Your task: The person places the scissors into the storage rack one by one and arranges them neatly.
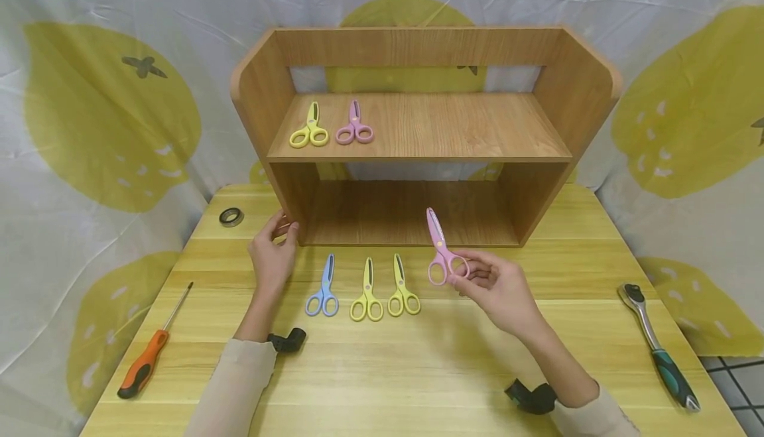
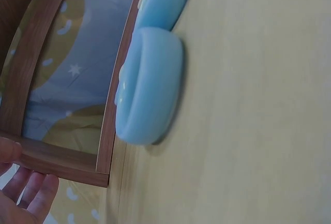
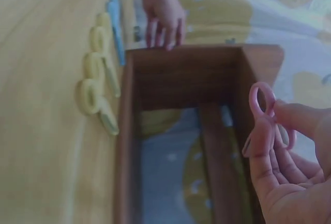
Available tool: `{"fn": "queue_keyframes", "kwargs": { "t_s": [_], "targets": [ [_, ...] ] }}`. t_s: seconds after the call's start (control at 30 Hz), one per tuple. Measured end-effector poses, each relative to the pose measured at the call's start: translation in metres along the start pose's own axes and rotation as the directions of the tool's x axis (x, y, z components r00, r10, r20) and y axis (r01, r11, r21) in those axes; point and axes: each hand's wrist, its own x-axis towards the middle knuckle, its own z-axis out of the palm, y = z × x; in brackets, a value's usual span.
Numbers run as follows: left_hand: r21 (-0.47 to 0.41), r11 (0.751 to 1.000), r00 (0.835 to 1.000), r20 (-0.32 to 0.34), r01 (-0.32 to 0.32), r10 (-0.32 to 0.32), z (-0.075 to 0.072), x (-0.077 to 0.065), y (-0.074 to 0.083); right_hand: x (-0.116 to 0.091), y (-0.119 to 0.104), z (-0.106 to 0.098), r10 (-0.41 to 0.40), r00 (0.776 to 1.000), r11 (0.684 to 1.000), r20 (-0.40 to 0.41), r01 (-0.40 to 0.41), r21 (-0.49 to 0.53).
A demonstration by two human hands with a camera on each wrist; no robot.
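My right hand (image 1: 498, 291) pinches pink scissors (image 1: 440, 248) by a handle loop, blades pointing up, in front of the lower shelf compartment. The right wrist view shows thumb and fingers on the pink handle (image 3: 262, 100). At the wooden shelf's (image 1: 418, 148) lower left side is my left hand (image 1: 274, 254), fingers loosely bent against the panel's edge. On the table, blue scissors (image 1: 323, 294) lie beside yellow scissors (image 1: 367, 294) and a second yellow pair (image 1: 402, 291). Yellow scissors (image 1: 309, 128) and pink scissors (image 1: 355, 125) lie at the upper board's left.
A roll of black tape (image 1: 231, 217) lies left of the shelf. An orange-and-black screwdriver (image 1: 146, 361) is at the table's left edge, and a ratchet wrench (image 1: 659, 351) with a green-black handle lies at the right. A lemon-print curtain (image 1: 107, 112) hangs behind.
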Motion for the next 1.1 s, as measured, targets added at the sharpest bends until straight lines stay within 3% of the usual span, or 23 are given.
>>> {"fn": "queue_keyframes", "kwargs": {
  "t_s": [0.23,0.47,0.8,1.1],
  "targets": [
    [0.013,1.000,1.000,-0.002,-0.007,0.007,-0.001,-0.001,0.001,0.012,-0.042,-0.009,-0.163,0.986,0.985,-0.034,0.165,0.041],
    [0.028,1.000,1.000,-0.007,-0.009,0.009,0.000,0.000,-0.001,0.049,-0.072,-0.019,-0.254,0.961,0.966,-0.110,0.257,0.012],
    [0.025,1.000,1.000,-0.007,-0.014,0.014,-0.001,0.000,-0.001,0.122,-0.102,-0.021,-0.177,0.970,0.982,-0.168,0.161,-0.100],
    [0.012,1.000,1.000,-0.004,-0.011,0.011,0.000,0.000,-0.001,0.173,-0.104,-0.013,-0.100,0.980,0.987,-0.171,0.077,-0.138]
  ]
}}
